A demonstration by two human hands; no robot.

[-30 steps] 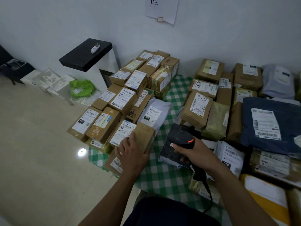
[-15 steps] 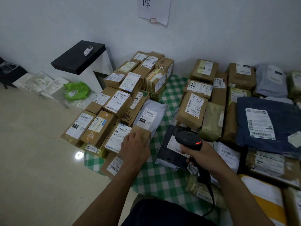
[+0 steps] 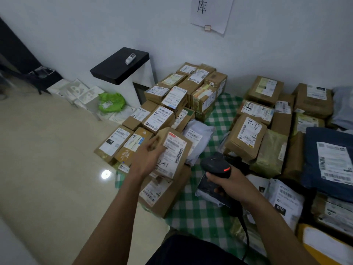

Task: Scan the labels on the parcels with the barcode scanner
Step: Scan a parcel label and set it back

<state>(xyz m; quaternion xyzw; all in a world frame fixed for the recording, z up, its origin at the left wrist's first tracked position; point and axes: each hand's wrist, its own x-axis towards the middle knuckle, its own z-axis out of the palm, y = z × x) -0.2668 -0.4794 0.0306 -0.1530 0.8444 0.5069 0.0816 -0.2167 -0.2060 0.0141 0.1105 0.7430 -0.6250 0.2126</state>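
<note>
**parcel_guy:** Gripping the small cardboard box [image 3: 172,139] at its top left corner with the left hand [image 3: 147,159]. Tipped up over the pile of parcels [image 3: 158,119], left of the green checked cloth [image 3: 198,211], showing its label [image 3: 172,157] to the camera.

**scanfan:** And clutching the barcode scanner [image 3: 215,165] in the right hand [image 3: 231,184], fingers wrapped round the handle?

**parcel_guy:** Yep. Sitting just right of the box, slightly lower. Reading the label's long side as pointing away and a bit left, with the barcode strip [image 3: 179,155] down its right edge, nearest the scanner.

**scanfan:** Probably just needs a small swing left onto that strip, then.
</note>
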